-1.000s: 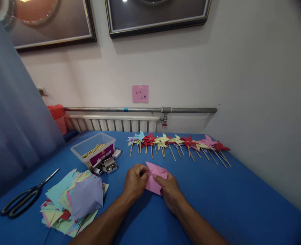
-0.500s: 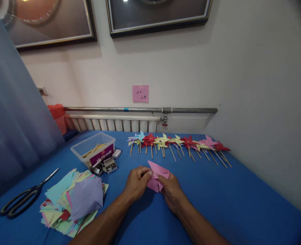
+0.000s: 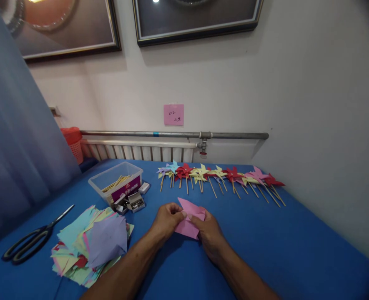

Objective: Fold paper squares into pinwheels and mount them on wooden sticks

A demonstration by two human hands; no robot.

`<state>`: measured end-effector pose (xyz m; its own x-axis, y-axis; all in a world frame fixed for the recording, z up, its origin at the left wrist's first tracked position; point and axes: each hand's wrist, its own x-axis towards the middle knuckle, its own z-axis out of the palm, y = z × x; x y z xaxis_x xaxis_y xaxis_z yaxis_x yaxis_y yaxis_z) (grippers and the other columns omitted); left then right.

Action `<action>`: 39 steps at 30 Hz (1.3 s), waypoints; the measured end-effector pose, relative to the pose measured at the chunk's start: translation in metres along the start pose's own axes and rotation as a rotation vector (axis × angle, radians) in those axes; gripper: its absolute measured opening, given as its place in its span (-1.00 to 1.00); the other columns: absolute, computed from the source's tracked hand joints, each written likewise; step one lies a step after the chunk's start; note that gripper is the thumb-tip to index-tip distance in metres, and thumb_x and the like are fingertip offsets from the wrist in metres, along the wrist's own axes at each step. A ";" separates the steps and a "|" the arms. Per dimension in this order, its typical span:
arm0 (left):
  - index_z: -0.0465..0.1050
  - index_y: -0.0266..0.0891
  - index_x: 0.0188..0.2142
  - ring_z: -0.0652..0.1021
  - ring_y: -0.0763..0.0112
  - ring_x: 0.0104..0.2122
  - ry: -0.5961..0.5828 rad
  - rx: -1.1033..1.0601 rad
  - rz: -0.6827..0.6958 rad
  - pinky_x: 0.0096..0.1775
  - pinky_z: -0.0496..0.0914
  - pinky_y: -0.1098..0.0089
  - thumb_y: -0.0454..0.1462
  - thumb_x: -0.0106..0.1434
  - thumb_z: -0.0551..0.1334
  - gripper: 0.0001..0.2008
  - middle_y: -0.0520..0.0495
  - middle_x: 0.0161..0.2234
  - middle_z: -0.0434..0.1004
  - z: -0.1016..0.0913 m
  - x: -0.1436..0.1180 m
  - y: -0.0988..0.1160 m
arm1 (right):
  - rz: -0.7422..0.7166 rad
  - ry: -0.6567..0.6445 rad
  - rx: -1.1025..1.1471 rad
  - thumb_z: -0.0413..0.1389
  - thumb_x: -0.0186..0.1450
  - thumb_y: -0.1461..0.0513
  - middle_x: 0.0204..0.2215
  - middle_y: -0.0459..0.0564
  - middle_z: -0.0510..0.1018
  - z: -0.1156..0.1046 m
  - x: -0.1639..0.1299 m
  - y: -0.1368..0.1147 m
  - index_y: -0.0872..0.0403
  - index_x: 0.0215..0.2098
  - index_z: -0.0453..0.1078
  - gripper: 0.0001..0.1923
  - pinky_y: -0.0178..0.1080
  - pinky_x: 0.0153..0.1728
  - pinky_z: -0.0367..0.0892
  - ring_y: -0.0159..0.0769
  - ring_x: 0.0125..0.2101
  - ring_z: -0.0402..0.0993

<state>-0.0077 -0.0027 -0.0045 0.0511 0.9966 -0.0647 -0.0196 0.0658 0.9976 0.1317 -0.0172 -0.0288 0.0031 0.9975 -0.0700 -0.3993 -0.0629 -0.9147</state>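
A pink paper sheet with cut, partly folded flaps is held up over the blue table between both hands. My left hand pinches its left side near the centre, thumb toward the middle. On the right side, my right hand is closed on the paper, its thumb lying across the front near the centre. The fingers behind the sheet are hidden. Beyond the hands lies a row of finished paper pinwheels on wooden sticks, in red, yellow, pink, blue and purple.
At the left lie a pile of coloured paper pieces and black-handled scissors. Behind them stand a clear plastic box of wooden sticks and a small open box of metal pins. A radiator runs along the wall.
The pink paper has turned slightly and shifted left in the hands, and its lower flaps now look flatter and less spread. Both hands keep their hold.
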 end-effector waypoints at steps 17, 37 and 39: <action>0.29 -0.23 -0.60 0.17 0.61 -0.68 0.038 -0.074 -0.083 -0.56 0.02 0.46 -0.08 -0.11 0.42 -0.63 0.16 -0.71 0.22 0.001 -0.004 0.008 | 0.031 -0.105 -0.083 0.42 0.00 0.06 -0.48 -0.02 0.66 0.001 0.001 0.002 0.11 -0.25 0.56 -0.58 -0.22 -0.39 0.39 -0.18 -0.48 0.56; 0.33 -0.26 -0.62 0.23 0.58 -0.66 0.002 -0.101 -0.112 -0.53 0.05 0.46 -0.16 -0.14 0.39 -0.72 0.09 -0.69 0.30 0.000 -0.008 0.011 | -0.031 -0.101 0.022 0.25 0.16 -0.17 -0.37 0.01 0.67 0.007 -0.003 -0.008 0.04 -0.17 0.52 -0.49 -0.18 -0.32 0.42 -0.11 -0.33 0.59; 0.34 -0.26 -0.61 0.23 0.58 -0.66 -0.005 -0.099 -0.113 -0.53 0.06 0.47 -0.18 -0.14 0.38 -0.74 0.09 -0.69 0.30 0.000 -0.007 0.010 | -0.037 -0.063 0.016 0.20 0.16 -0.22 -0.40 0.02 0.66 0.008 -0.004 -0.011 0.05 -0.24 0.53 -0.46 -0.17 -0.33 0.42 -0.09 -0.32 0.58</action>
<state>-0.0078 -0.0093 0.0058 0.0632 0.9824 -0.1758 -0.1121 0.1820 0.9769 0.1287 -0.0202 -0.0157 -0.0388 0.9992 -0.0103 -0.4147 -0.0255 -0.9096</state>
